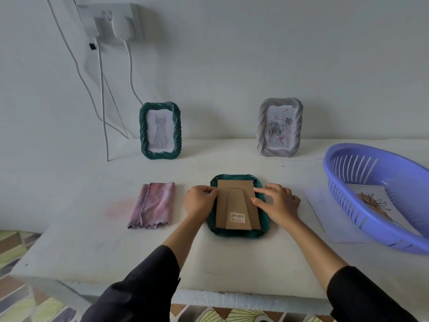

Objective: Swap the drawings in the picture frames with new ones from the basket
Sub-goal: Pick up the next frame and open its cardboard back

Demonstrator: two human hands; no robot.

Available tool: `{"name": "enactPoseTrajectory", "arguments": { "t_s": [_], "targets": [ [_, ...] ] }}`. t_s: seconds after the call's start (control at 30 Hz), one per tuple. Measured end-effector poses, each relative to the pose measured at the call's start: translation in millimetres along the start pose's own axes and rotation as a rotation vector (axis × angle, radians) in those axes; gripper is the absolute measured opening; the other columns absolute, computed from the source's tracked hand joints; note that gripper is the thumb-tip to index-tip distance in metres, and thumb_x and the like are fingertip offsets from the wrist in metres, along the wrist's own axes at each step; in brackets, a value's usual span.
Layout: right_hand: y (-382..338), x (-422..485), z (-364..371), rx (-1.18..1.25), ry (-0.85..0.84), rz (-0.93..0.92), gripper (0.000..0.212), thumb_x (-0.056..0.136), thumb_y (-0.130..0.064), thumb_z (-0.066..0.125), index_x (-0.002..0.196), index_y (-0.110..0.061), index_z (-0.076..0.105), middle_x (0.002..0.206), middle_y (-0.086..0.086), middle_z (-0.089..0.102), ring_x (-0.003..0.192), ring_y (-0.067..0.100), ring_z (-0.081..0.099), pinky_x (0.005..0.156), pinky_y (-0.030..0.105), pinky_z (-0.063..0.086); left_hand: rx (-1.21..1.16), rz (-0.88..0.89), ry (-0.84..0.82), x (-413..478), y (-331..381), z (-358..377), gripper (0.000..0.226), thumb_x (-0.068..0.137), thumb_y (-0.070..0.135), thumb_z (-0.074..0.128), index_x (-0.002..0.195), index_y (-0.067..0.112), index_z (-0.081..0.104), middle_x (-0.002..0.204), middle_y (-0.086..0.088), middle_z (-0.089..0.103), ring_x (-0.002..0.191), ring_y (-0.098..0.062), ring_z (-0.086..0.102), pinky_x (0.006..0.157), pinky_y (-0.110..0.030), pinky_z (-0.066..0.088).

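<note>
While two frames stand upright at the back of the table (pixel 232 263), a third lies face down near the front, between the person's hands. That makes three frames in all: two green, one silver. The lying green frame (pixel 239 234) shows its brown card back (pixel 222 205), with a folded stand and one barcode label.

The left hand (pixel 199 201) has a narrow grip, fingers curled and pinching the back's left edge. The right hand (pixel 278 203) has a wide grip and holds nothing: its forefinger and thumb lie straight on the back's right edge.

The standing green frame (pixel 177 131) holds one cat drawing (pixel 160 131); the silver frame (pixel 261 129), well apart to its right, holds one rose drawing (pixel 278 130).

One purple basket (pixel 371 219) sits tilted at the right with one flower drawing (pixel 373 203) inside. One pale sheet (pixel 325 212) lies partly under it; whether it bears a drawing I cannot tell. One pink cloth (pixel 153 205) lies folded left of the hands.
</note>
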State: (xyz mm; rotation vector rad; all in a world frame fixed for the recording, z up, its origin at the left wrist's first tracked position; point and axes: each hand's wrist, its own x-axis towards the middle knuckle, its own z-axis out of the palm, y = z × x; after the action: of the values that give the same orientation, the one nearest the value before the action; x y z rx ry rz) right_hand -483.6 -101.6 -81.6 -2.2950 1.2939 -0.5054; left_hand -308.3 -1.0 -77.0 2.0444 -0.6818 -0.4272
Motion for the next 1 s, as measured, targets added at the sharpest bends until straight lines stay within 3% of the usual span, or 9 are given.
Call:
{"name": "enactPoseTrajectory", "arguments": {
  "t_s": [0.27,0.43,0.53,0.63,0.77,0.9,1.0],
  "targets": [
    [0,-2,-1,-0.017,-0.003,0.000,0.037,0.083,-0.050,0.058,0.119,-0.044,0.058,0.137,-0.007,0.046,0.129,0.017,0.036,0.105,0.038,0.021,-0.087,-0.049,-0.040,-1,2,0,0.017,0.082,0.024,0.063,0.089,0.018,0.076,0.088,-0.004,0.074,0.083,-0.021,0.067,0.075,-0.034,0.055],
    [1,-4,-1,-0.039,-0.022,-0.016,0.037,0.086,-0.050,0.054,0.122,-0.043,0.055,0.142,-0.007,0.043,0.132,0.017,0.033,0.106,0.038,0.019,-0.197,-0.065,-0.059,-6,7,-3,0.013,0.082,0.018,0.063,0.081,0.012,0.074,0.077,-0.004,0.069,0.072,-0.019,0.060,0.065,-0.030,0.050],
    [1,-5,-1,-0.050,-0.028,-0.017,0.037,0.087,-0.049,0.053,0.124,-0.043,0.054,0.143,-0.007,0.042,0.132,0.018,0.033,0.106,0.038,0.020,-0.223,-0.015,-0.065,-9,13,-6,0.014,0.082,0.017,0.063,0.083,0.011,0.075,0.080,-0.005,0.070,0.071,-0.019,0.061,0.063,-0.031,0.051],
    [0,-5,-2,-0.047,-0.030,-0.014,0.037,0.087,-0.049,0.052,0.124,-0.043,0.054,0.143,-0.007,0.042,0.132,0.018,0.033,0.106,0.038,0.020,-0.221,0.008,-0.080,-12,16,-7,0.012,0.081,0.022,0.063,0.078,0.022,0.075,0.087,-0.005,0.073,0.079,-0.025,0.067,0.075,-0.041,0.058],
    [-1,-5,-2,-0.057,-0.033,-0.009,0.037,0.088,-0.050,0.051,0.124,-0.043,0.054,0.142,-0.007,0.043,0.131,0.018,0.034,0.106,0.039,0.021,-0.226,-0.002,-0.114,-15,16,-8,0.006,0.072,0.036,0.067,0.066,0.036,0.070,0.085,-0.001,0.074,0.086,-0.026,0.069,0.084,-0.048,0.055],
    [-1,-5,-3,-0.059,-0.036,-0.005,0.038,0.088,-0.049,0.050,0.125,-0.042,0.054,0.142,-0.007,0.043,0.131,0.018,0.034,0.106,0.039,0.022,-0.209,0.014,-0.152,-20,22,-13,0.008,0.081,0.024,0.068,0.078,0.031,0.071,0.087,-0.004,0.073,0.085,-0.027,0.069,0.082,-0.047,0.057],
    [-1,-5,-4,-0.061,-0.041,-0.002,0.038,0.089,-0.049,0.049,0.126,-0.042,0.053,0.143,-0.007,0.042,0.132,0.018,0.034,0.106,0.039,0.021,-0.201,0.015,-0.188,-23,27,-16,0.018,0.081,0.016,0.070,0.099,0.014,0.071,0.087,-0.007,0.069,0.081,-0.024,0.065,0.079,-0.041,0.056]
  ]
}}
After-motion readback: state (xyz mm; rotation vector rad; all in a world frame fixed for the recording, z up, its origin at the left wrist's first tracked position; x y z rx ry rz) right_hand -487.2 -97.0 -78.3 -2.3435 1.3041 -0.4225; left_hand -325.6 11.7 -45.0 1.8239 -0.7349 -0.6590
